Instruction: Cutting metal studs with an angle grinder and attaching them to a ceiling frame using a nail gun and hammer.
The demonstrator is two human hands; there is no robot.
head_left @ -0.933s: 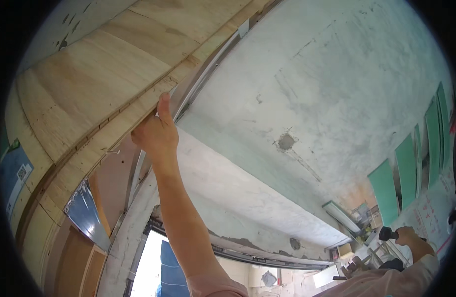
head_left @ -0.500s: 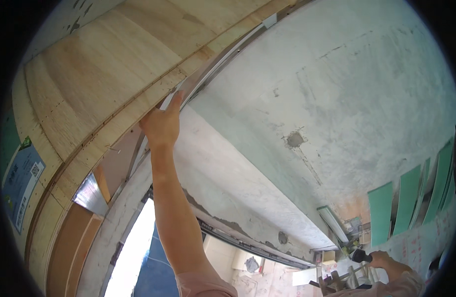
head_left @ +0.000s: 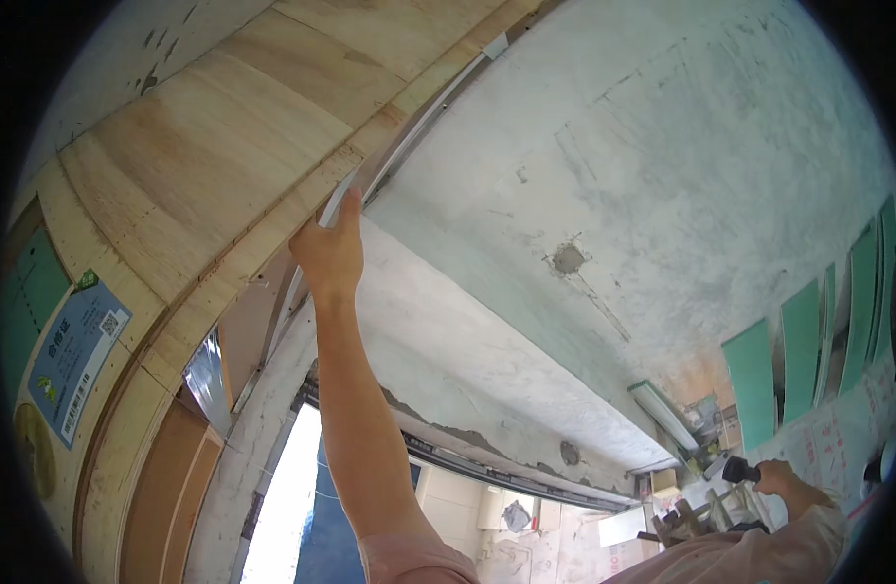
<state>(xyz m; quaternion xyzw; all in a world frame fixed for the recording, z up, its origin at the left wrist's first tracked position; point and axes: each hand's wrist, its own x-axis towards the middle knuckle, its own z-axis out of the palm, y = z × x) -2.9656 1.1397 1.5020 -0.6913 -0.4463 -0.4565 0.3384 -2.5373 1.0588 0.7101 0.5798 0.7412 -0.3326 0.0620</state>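
Trim strip (head_left: pixel 333 202), pale and thin, runs along the edge where the plywood panel (head_left: pixel 205 146) meets the grey plaster ceiling (head_left: pixel 662 165), overhead. The left hand (head_left: pixel 329 251) is stretched straight up on a bare arm, fingers curled over the strip's lower end and pressing it against the plywood edge. Low at the right, the right hand (head_left: pixel 777 479) is closed around a dark tool handle (head_left: pixel 740 471), well apart from the strip. Green boards (head_left: pixel 754 380) lean nearby, and a blue label (head_left: pixel 73 360) is stuck on the plywood at left.
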